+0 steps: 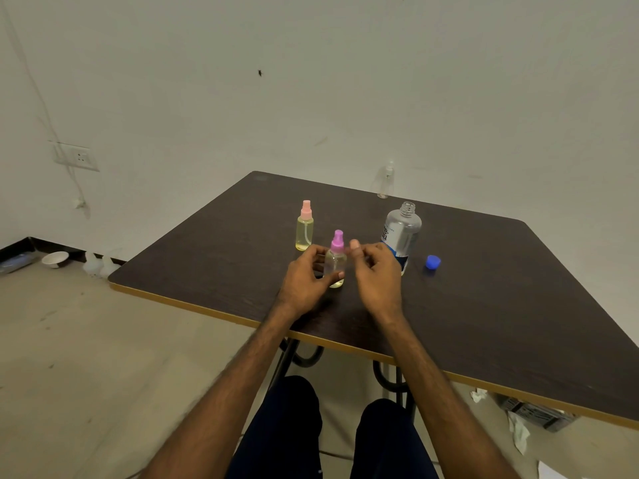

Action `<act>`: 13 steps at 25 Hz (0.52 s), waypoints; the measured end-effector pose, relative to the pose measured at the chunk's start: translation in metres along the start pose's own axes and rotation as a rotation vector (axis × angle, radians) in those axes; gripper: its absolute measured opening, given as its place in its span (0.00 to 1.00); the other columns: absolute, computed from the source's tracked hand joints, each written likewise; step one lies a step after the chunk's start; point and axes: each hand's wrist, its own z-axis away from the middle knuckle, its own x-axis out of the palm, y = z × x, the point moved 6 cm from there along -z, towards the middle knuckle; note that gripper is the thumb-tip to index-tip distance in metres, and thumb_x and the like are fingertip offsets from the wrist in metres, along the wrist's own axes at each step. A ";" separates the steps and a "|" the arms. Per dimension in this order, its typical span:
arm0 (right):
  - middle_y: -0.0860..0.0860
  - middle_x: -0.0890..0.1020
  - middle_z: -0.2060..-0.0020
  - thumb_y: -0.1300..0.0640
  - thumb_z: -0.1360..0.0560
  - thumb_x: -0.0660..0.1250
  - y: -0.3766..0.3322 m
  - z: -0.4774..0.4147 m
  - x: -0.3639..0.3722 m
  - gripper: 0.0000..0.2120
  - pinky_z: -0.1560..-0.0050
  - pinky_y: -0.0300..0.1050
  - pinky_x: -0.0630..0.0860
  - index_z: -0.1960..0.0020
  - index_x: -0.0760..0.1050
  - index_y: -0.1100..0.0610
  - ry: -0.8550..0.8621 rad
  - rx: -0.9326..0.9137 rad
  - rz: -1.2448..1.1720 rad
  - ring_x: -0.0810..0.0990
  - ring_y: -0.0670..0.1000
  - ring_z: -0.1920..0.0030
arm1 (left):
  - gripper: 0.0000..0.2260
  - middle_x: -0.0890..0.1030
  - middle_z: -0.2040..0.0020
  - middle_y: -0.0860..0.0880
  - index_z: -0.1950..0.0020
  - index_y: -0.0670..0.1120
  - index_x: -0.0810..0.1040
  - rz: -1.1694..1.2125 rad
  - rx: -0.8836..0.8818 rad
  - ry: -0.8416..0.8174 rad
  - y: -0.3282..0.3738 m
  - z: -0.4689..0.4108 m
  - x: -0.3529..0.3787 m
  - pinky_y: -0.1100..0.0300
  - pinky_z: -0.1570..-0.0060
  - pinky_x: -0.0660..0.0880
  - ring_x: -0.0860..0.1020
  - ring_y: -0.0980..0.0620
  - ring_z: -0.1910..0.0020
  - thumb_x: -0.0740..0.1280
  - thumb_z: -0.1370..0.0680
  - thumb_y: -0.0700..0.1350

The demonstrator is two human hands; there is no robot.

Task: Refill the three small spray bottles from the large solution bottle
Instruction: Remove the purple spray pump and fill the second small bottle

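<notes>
The left hand [304,278] curls around the lower body of a small spray bottle with a purple cap [335,261], thumb across the front and fingers wrapped behind, so the bottle stands upright in its grip on the dark table [484,305]. This bottle is clear plastic, mostly transparent, with a thin layer of pale yellowish liquid at the base; its purple spray head is on. The right hand [377,274] hovers just beside the purple head, fingers loosely bent with the thumb and forefinger drawn close together; it is blurred, and whether the fingertips touch the cap cannot be told

Behind and slightly left of the held bottle stands a second small spray bottle with a pink cap [305,226], upright, filled nearly to the shoulder with pale yellow liquid, a dip tube visible inside. To the right, partly hidden by the right hand, stands the large solution bottle [401,233]: clear, rounded shoulders, its threaded neck open, a white and blue label on its side. Its blue cap [432,262] lies on the table just to the right, apart from it. Near the far edge of the table a third small spray bottle [385,179] stands upright, fully clear with a clear head, and it looks empty
</notes>
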 end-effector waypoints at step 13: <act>0.50 0.75 0.47 0.57 0.23 0.69 -0.004 -0.025 0.022 0.13 0.52 0.31 0.71 0.39 0.78 0.58 -0.245 0.038 0.047 0.74 0.42 0.54 | 0.19 0.81 0.46 0.56 0.40 0.50 0.76 -0.001 0.012 -0.024 0.000 0.000 0.000 0.62 0.44 0.77 0.79 0.60 0.45 0.77 0.27 0.45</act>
